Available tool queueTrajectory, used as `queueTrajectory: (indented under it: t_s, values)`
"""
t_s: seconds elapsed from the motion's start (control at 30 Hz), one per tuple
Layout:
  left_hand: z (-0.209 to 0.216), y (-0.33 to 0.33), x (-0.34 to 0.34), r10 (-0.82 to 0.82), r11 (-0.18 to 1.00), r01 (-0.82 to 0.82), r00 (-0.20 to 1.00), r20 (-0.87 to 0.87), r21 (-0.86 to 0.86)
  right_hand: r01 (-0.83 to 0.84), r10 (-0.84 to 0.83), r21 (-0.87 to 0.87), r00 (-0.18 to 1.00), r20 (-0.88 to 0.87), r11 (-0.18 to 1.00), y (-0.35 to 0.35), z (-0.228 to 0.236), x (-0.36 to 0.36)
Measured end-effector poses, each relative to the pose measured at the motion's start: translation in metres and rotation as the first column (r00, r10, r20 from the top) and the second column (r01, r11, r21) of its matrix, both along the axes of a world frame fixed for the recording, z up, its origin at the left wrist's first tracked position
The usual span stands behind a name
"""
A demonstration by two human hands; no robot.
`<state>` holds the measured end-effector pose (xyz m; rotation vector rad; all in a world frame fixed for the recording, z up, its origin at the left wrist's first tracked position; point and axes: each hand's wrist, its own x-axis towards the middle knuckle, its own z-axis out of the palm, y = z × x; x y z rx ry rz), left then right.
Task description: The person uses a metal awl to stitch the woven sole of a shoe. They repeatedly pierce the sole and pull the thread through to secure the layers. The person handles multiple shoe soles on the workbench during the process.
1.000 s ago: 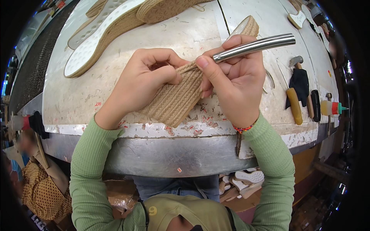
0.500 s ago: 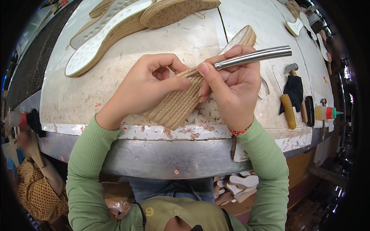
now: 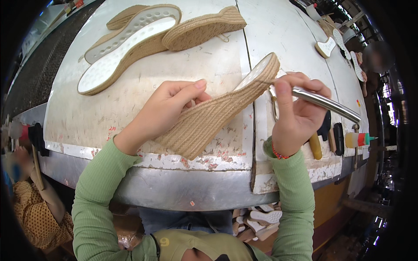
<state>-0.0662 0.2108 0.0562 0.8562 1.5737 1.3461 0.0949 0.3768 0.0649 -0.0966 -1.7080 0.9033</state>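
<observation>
A wedge shoe sole (image 3: 209, 124), wrapped in braided tan rope with a white top, lies slanted across the middle, its narrow toe pointing up and right. My left hand (image 3: 163, 108) grips its upper edge near the thick heel, thumb raised along it. My right hand (image 3: 300, 115) is closed around a shiny, slightly curved metal-handled tool (image 3: 333, 105), held to the right of the toe. A thin dark line runs from the fingertips to the rope side; I cannot tell whether it is the tool's tip or a strand.
Several rope-wrapped soles (image 3: 122, 65) lie at the far left. To the right are a yellow-handled tool (image 3: 315, 146), a black-handled tool (image 3: 338, 139) and a small bottle (image 3: 359, 139). More soles (image 3: 263, 217) are piled below the table's metal edge (image 3: 174, 187). Another person's arm (image 3: 50, 195) shows at the left.
My right hand has moved right, away from my left hand, and the tool's handle now tilts down to the right. More of the sole's toe shows. My left thumb has lifted.
</observation>
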Motion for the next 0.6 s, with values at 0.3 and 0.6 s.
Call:
queueTrajectory:
  t_s: [0.3, 0.6]
  values:
    - [0.006, -0.001, 0.003, -0.154, 0.982, 0.168, 0.978, -0.143, 0.087, -0.24, 0.249, -0.07, 0.949, 0.193, 0.968, -0.016, -0.009, -0.008]
    - [0.004, 0.005, 0.006, -0.117, 0.982, 0.133, 0.985, -0.125, 0.132, -0.261, 0.275, -0.089, 0.921, 0.277, 0.961, -0.013, -0.013, -0.01]
